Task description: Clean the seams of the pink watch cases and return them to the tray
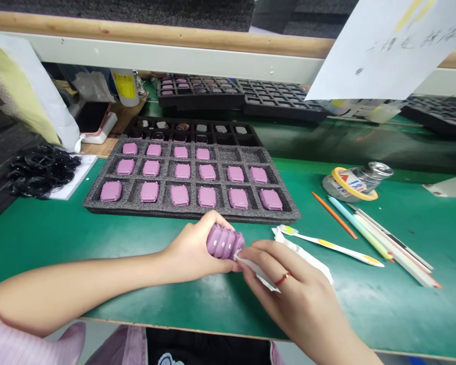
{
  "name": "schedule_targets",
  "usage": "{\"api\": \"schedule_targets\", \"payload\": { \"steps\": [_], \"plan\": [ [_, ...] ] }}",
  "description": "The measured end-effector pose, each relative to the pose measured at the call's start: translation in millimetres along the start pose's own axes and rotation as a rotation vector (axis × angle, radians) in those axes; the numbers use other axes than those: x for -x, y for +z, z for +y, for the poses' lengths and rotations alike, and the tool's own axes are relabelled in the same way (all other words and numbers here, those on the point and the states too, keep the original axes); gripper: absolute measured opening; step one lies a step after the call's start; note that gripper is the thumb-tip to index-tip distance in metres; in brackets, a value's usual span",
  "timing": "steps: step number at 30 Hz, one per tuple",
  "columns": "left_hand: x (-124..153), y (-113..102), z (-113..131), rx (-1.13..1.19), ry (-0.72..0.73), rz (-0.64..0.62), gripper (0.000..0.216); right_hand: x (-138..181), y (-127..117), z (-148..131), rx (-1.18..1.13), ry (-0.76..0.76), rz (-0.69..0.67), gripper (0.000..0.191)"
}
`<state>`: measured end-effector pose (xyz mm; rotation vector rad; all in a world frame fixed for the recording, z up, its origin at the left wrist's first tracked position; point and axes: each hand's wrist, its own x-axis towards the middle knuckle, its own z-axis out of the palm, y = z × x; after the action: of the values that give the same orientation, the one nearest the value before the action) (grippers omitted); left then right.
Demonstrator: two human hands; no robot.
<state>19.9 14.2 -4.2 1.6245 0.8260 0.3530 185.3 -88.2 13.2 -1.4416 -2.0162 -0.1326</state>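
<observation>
My left hand point(192, 248) is closed around a stack of several pink plastic cases point(224, 242), held side by side just above the green table. My right hand point(289, 284), with a red ring on one finger, pinches a white wipe cloth point(262, 274) and presses its corner against the right end of the stack. Just beyond the hands lies a grey foam tray point(213, 213) with many pink cases set in its pockets; some pockets on the far right stand empty.
A toothbrush point(327, 243), an orange stick point(334, 215) and several pens point(383, 238) lie to the right. A tape roll and metal weight point(355, 182) sit behind them. Black trays point(197, 91) stand at the back, black rings point(41, 170) at the left, a paper sheet point(383, 45) hangs above.
</observation>
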Motion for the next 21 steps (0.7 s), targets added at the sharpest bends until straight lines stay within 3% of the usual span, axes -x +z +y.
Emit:
{"api": "schedule_targets", "payload": {
  "steps": [16, 19, 21],
  "plan": [
    [0.0, 1.3, -2.8, 0.043, 0.004, 0.005, 0.051, 5.0, 5.0, 1.4, -0.009, -0.007, 0.007, 0.013],
    [0.4, 2.6, -3.0, 0.056, 0.010, 0.026, 0.053, 5.6, 4.7, 5.4, -0.086, 0.126, 0.059, 0.008],
    [1.0, 3.3, -2.5, 0.024, 0.003, 0.052, 0.055, 6.5, 4.7, 7.9, -0.174, 0.326, 0.103, 0.004]
  ]
}}
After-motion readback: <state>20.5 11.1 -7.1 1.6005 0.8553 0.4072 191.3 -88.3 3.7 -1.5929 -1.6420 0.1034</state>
